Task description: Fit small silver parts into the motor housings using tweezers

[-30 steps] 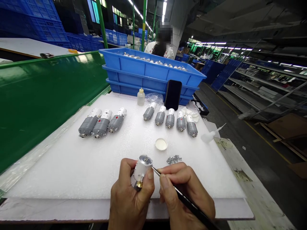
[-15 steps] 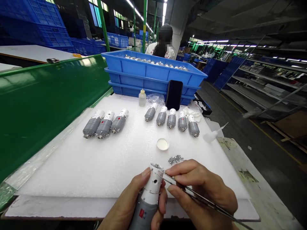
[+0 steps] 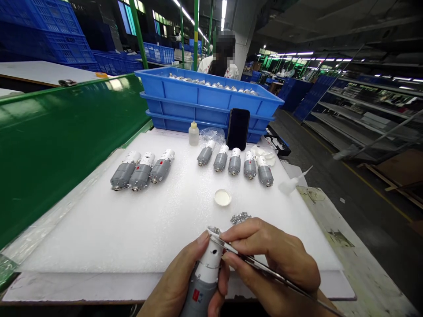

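The slim steel tweezers have shifted left, tips now at the top of the grey-and-white cylindrical motor. The left hand closes around it, steadying it above the white foam sheet, while the right hand pinches the tweezers.

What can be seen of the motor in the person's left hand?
The motor is a cylinder: a grey body with a red label at the lower end, a white sleeve with a round hole above it, and a metal top. It stands slightly tilted, gripped by the left hand, while tweezers in the right hand reach its top end.
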Demonstrator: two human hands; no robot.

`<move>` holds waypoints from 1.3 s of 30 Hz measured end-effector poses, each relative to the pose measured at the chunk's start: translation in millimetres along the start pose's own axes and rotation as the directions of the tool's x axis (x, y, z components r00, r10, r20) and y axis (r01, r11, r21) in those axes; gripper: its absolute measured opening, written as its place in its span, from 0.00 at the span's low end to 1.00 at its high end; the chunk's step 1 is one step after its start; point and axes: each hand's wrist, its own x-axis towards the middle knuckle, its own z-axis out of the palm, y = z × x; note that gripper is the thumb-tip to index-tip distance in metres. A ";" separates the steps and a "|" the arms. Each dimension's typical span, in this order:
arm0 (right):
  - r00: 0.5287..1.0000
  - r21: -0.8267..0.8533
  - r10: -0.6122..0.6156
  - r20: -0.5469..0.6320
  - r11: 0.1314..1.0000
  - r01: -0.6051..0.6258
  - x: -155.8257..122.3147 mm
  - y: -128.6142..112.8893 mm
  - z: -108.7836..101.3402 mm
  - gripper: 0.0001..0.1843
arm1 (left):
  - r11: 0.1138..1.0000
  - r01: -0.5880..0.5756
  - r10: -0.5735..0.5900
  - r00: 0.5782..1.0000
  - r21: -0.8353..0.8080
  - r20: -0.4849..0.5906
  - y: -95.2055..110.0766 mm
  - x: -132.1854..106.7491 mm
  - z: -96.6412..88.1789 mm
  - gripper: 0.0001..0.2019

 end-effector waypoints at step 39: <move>0.913 -0.199 0.397 -0.096 0.891 -0.408 -51.6 61.6 -3.7 0.05 | 0.883 -0.340 0.430 0.861 0.323 -0.271 8.7 8.9 2.0 0.22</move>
